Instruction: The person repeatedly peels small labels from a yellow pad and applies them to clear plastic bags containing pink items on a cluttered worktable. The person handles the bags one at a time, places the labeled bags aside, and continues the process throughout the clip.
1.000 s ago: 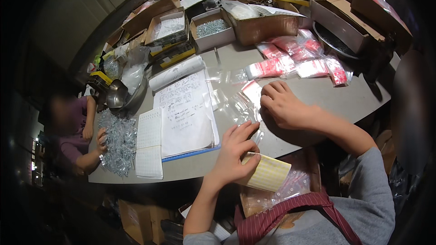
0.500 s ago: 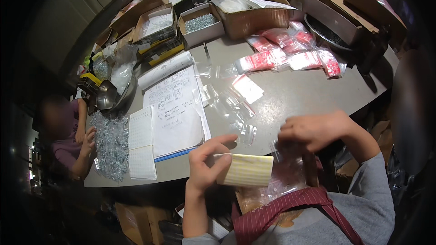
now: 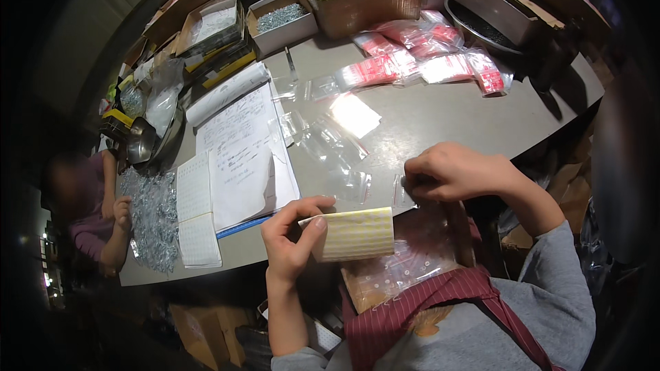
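My left hand (image 3: 292, 237) pinches a folded yellow-and-white striped sheet, seemingly a sticker sheet (image 3: 356, 237), by its left end, holding it just off the table's front edge. To its right, my right hand (image 3: 447, 173) is low over the table edge with curled fingers. A small clear zip bag (image 3: 399, 191) shows at those fingertips, partly covered by them. More flat clear zip bags (image 3: 337, 144) lie spread beyond my hands, beside a white card (image 3: 355, 115). Below the sheet, an open box on my lap holds clear bags (image 3: 405, 268) with small pale bits on them.
Handwritten papers (image 3: 237, 165) and a gridded booklet (image 3: 198, 199) lie left. Further left, a person's hand (image 3: 122, 213) is beside a heap of small bagged metal parts (image 3: 152, 216). Red-and-clear bag bundles (image 3: 375, 71), a box of screws (image 3: 280, 19) and a dark-filled bowl (image 3: 481, 27) stand farther back.
The view has shifted, so the table appears higher and further left. My right hand, blurred before, has come to rest at the small clear bag. My left hand still holds the striped sheet.
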The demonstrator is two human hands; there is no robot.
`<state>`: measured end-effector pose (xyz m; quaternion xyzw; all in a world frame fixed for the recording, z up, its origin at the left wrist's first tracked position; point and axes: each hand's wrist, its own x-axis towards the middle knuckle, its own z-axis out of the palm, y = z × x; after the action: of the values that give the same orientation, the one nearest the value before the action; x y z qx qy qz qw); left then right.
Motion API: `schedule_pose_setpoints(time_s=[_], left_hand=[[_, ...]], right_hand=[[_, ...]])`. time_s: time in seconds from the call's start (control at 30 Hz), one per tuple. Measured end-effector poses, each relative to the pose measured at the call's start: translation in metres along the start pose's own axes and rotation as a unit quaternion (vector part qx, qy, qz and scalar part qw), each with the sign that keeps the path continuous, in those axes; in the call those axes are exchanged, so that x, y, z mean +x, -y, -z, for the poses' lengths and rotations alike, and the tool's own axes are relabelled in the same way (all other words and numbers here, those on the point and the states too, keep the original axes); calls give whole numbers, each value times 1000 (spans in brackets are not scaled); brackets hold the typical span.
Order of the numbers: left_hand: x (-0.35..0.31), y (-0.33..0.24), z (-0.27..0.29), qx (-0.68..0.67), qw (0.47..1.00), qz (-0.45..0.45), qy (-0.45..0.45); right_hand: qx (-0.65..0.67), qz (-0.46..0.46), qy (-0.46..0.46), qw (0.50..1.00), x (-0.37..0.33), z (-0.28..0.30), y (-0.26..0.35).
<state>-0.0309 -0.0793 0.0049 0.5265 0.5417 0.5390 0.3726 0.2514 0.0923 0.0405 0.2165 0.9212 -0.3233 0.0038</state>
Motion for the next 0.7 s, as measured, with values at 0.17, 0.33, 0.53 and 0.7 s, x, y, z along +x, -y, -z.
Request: schedule_pose_setpoints(time_s=[0.17, 0.33, 0.53, 0.7], left_hand=[[4, 3, -3, 23, 999, -25, 14], [5, 6, -2, 10, 1000, -15, 8], [-3, 10, -5, 10, 999, -28, -17], [1, 9, -18, 70, 997, 27, -25]], right_hand=[[-49, -63, 57, 995, 14, 20, -9], [-178, -42, 194, 964, 8, 16, 35], [-24, 40, 5, 999, 18, 20, 39], [19, 154, -128, 980, 31, -27, 37]])
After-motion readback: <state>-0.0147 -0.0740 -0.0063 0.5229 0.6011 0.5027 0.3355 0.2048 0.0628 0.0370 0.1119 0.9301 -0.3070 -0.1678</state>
